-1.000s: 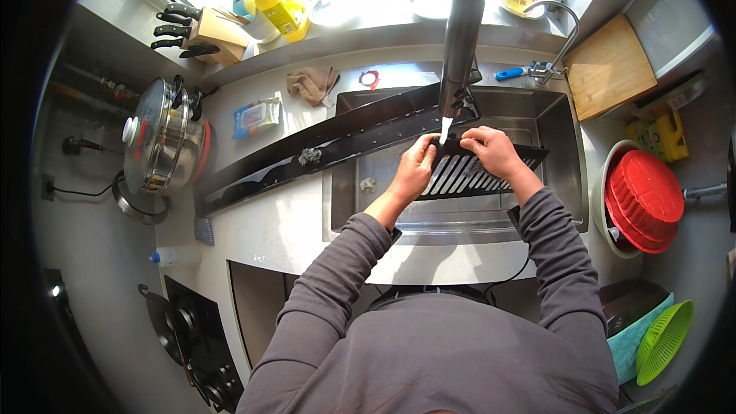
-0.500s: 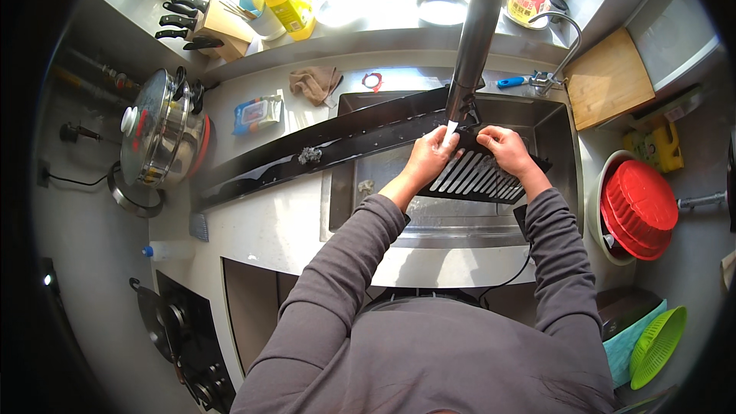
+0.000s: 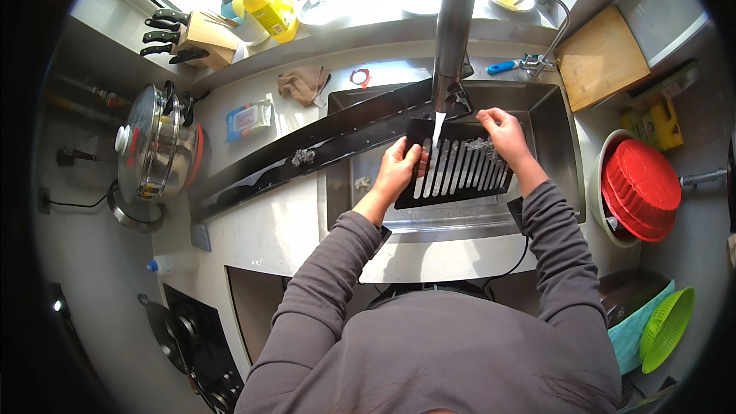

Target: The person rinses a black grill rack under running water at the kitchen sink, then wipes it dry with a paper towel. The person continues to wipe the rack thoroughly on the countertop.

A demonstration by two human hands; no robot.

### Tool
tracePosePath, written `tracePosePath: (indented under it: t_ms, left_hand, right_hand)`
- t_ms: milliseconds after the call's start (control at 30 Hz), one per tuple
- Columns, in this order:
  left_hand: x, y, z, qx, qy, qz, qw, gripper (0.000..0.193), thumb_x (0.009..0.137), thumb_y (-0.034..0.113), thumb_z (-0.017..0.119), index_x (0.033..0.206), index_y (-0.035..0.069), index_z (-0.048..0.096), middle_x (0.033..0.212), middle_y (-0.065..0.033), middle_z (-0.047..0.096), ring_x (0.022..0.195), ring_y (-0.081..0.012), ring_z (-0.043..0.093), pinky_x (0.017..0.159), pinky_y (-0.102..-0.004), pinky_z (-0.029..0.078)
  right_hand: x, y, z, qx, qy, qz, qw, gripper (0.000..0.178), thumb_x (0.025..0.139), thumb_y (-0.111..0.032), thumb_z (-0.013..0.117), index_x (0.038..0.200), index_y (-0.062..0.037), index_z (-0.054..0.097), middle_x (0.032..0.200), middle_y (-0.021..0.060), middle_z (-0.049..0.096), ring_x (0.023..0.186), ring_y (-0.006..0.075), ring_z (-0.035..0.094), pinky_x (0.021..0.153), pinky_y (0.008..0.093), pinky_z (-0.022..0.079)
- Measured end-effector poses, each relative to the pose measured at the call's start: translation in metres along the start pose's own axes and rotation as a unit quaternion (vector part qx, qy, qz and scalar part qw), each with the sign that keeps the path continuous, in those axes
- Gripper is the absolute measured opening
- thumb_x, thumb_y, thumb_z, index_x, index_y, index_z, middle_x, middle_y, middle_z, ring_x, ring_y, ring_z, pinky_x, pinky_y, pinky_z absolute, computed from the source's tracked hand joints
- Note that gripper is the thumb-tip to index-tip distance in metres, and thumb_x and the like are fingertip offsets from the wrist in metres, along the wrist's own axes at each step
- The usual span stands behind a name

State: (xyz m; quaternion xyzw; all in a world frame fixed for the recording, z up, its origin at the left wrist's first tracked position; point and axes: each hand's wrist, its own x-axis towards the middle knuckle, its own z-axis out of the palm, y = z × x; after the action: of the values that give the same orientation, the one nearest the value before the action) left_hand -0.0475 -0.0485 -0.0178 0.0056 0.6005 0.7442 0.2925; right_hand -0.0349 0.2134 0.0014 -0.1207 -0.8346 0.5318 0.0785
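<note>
Over the sink my left hand grips the left edge of a black slotted panel, its thumb on top. The panel is tilted, with a row of long slots. A white stream of water drops onto it from a thick metal spout. My right hand is above the panel's far right side, fingers curled and pinched; what they hold is hidden. A grey clump of steel wool sits right beside that hand, against the panel.
A long black trough-shaped part slants from the counter over the steel sink, with another grey steel-wool clump on it. A brown cloth and a wipes pack lie behind. A red basin stands to the right.
My left hand has moved left and nearer me with the panel, which now lies more in view under the water. My right hand has risen slightly, away from the left one.
</note>
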Motion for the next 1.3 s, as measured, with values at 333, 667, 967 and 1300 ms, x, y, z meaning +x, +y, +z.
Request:
tracePosePath:
  t_ms: [333, 667, 967, 1300]
  left_hand:
    - [-0.033, 0.011, -0.038, -0.086, 0.020, 0.005, 0.996, 0.025, 0.101, 0.026, 0.053, 0.111, 0.003, 0.054, 0.096, -0.0108, 0.066, 0.084, -0.0243, 0.070, 0.070, -0.0328, 0.059]
    - [-0.047, 0.022, -0.054, -0.113, 0.030, 0.016, 0.993, 0.027, 0.100, 0.027, 0.054, 0.108, 0.001, 0.054, 0.097, -0.0150, 0.067, 0.084, -0.0264, 0.071, 0.071, -0.0335, 0.060]
    - [-0.053, 0.021, -0.061, -0.122, 0.036, 0.015, 0.992, 0.028, 0.100, 0.028, 0.054, 0.108, 0.001, 0.055, 0.099, -0.0178, 0.068, 0.086, -0.0283, 0.071, 0.072, -0.0353, 0.060]
    - [-0.085, 0.034, -0.078, -0.130, 0.031, 0.011, 0.991, 0.030, 0.100, 0.029, 0.052, 0.110, 0.000, 0.055, 0.102, -0.0207, 0.068, 0.091, -0.0327, 0.070, 0.075, -0.0381, 0.060]
  right_hand:
    - [-0.063, 0.036, -0.005, -0.072, -0.220, 0.148, 0.961, 0.033, 0.090, -0.032, 0.065, 0.079, -0.0020, 0.069, 0.066, 0.0029, 0.061, 0.063, 0.0097, 0.053, 0.061, 0.0291, 0.044]
    - [-0.097, -0.014, 0.016, -0.132, -0.270, 0.097, 0.949, 0.029, 0.087, -0.031, 0.069, 0.095, -0.0028, 0.072, 0.081, 0.0117, 0.070, 0.074, 0.0208, 0.066, 0.070, 0.0345, 0.051]
    - [-0.031, -0.050, 0.089, 0.380, -0.185, 0.180, 0.888, 0.031, 0.103, -0.030, 0.047, 0.095, -0.0029, 0.060, 0.079, 0.0035, 0.059, 0.069, 0.0116, 0.057, 0.062, 0.0250, 0.049]
    - [-0.061, -0.040, 0.120, -0.280, -0.200, -0.255, 0.904, 0.070, 0.101, -0.050, 0.036, 0.154, -0.0085, 0.018, 0.162, 0.0125, 0.013, 0.149, 0.0273, 0.011, 0.119, 0.0468, 0.010]
